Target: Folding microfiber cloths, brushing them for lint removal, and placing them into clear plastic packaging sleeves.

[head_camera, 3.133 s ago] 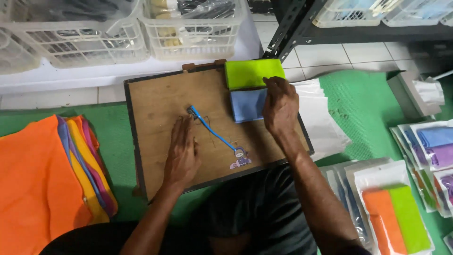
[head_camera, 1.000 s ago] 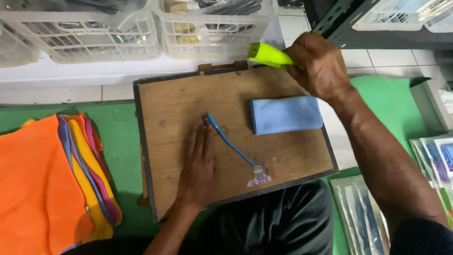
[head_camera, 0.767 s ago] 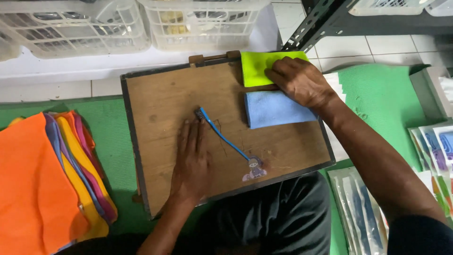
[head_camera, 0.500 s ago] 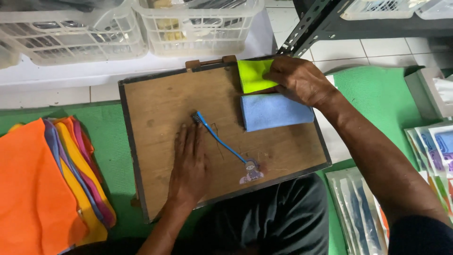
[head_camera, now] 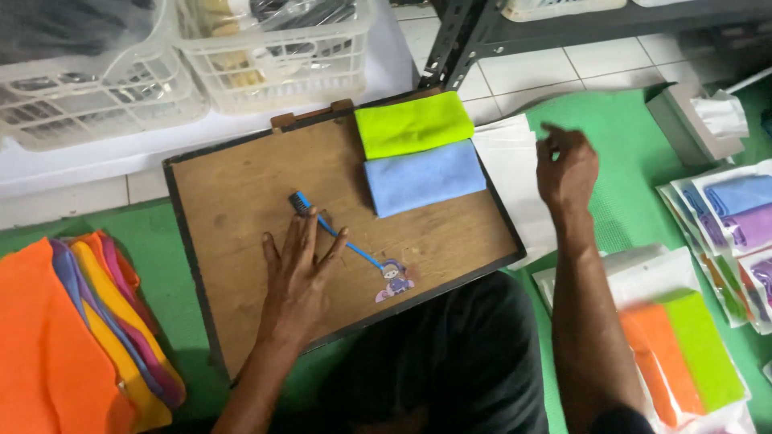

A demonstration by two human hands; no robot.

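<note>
Left hand: the left hand (head_camera: 299,273) lies flat on the wooden board (head_camera: 241,185), fingers spread, holding nothing; two fingers rest over the handle of the blue toothbrush (head_camera: 342,241).
Right hand: the right hand (head_camera: 567,165) is in the air, off the board's right edge, above the white plastic bags (head_camera: 515,173); fingers loosely curled and empty.
Cloths: the lime cloth (head_camera: 414,123) and the blue cloth (head_camera: 424,177) lie folded at the board's far right corner, touching each other.
Around: orange cloth stack (head_camera: 48,345) on the left, packed cloths (head_camera: 683,354) on the right.
</note>
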